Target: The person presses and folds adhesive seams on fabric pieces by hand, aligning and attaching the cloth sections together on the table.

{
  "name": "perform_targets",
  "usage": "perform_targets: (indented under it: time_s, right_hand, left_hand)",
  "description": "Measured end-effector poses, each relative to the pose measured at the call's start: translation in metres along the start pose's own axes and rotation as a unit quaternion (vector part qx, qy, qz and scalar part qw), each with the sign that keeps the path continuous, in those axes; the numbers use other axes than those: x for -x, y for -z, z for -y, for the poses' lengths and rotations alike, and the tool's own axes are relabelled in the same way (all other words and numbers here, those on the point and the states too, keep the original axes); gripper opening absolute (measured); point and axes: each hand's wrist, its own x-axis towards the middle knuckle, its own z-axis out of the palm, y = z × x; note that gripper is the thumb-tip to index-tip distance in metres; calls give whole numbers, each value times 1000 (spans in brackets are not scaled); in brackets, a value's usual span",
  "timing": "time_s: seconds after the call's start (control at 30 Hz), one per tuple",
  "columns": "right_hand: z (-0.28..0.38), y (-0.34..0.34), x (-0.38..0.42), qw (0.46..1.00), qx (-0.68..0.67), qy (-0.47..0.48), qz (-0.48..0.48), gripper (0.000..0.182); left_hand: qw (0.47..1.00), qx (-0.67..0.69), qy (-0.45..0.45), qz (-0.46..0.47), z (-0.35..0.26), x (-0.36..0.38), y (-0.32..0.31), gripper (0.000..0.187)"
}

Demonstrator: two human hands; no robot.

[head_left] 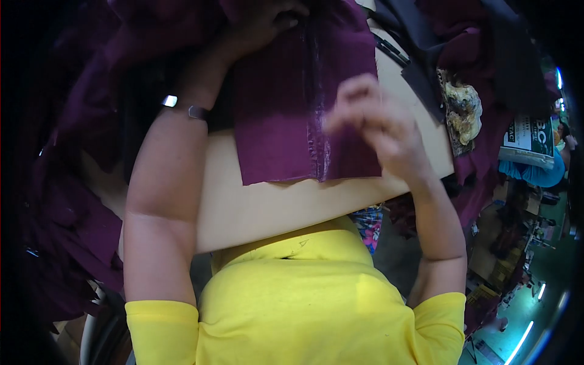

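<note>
You work at a pale tan board [274,213], its near edge slanting across in front of your yellow shirt [298,304]. A maroon cloth panel [271,131] lies on the board, its lower hem short of that edge, whitish streaks running down the dark seam at its middle. Your left hand [261,27], a band [196,112] on its wrist, lies at the panel's upper left; its fingers are partly in shadow, and you cannot tell whether they grip the cloth. Your right hand [386,125], blurred, is over the panel just right of the seam, fingers bent; whether they hold anything, you cannot tell. More maroon fabric [61,225] is heaped to your left, dark cloth [413,24] lies across the board's far right, and a crumpled, yellowish-white lump [465,112] sits beside the board's right edge. Farther right stands a white-and-green container [529,143] with printed lettering. Beyond, a green floor [550,234] stretches past cluttered goods, with bright strips of light along it.
</note>
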Motion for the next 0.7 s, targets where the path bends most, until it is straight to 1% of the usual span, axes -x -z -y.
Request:
perform_targets:
  time_s: [0.07,0.1,0.13,0.2,0.23,0.3,0.37,0.4,0.47,0.5,0.57,0.6,0.63,0.67,0.7]
  right_hand:
    - [-15,5,-32,977,190,39,-84,37]
    - [-28,5,-46,960,258,47,-97,37]
    - [-39,2,-54,938,323,56,-110,37]
    - [-43,-2,-58,882,454,99,-82,34]
    - [-44,-6,-61,845,515,124,-70,33]
    - [-39,-13,-51,825,549,130,-38,28]
    - [-23,-13,-39,839,523,151,15,26]
    - [-18,-9,-35,864,482,143,28,27]
    - [-5,1,-35,905,404,120,56,29]
    - [4,4,-41,922,365,132,8,33]
    - [27,12,-54,944,280,155,-80,40]
    - [42,19,-68,935,271,201,-109,38]
    - [59,22,-84,938,235,224,-120,39]
    - [72,22,-101,922,272,240,-137,40]
    - [79,16,-121,911,267,283,-137,60]
  left_hand:
    - [999,30,-6,-14,0,1,-2,19]
    - [999,44,-8,-21,1,1,-1,20]
    - [998,59,-9,-6,1,0,0,20]
    - [996,83,-10,22,2,-3,4,22]
    - [998,56,-17,7,2,-1,4,20]
    - [999,-9,-29,-22,2,3,-3,19]
    - [996,-6,-52,-66,9,3,-10,16]
    - [994,-1,-65,-86,12,2,-13,15]
    - [998,-16,-9,-64,6,2,-13,13]
    - [998,-22,17,-54,3,0,-13,12]
    - [997,47,65,20,2,-3,-15,21]
    - [994,82,78,-3,-5,-5,-18,23]
    - [989,117,90,-26,-12,-8,-20,25]
    - [978,152,90,-109,-27,-10,-28,25]
    - [960,188,90,-189,-46,-12,-39,25]
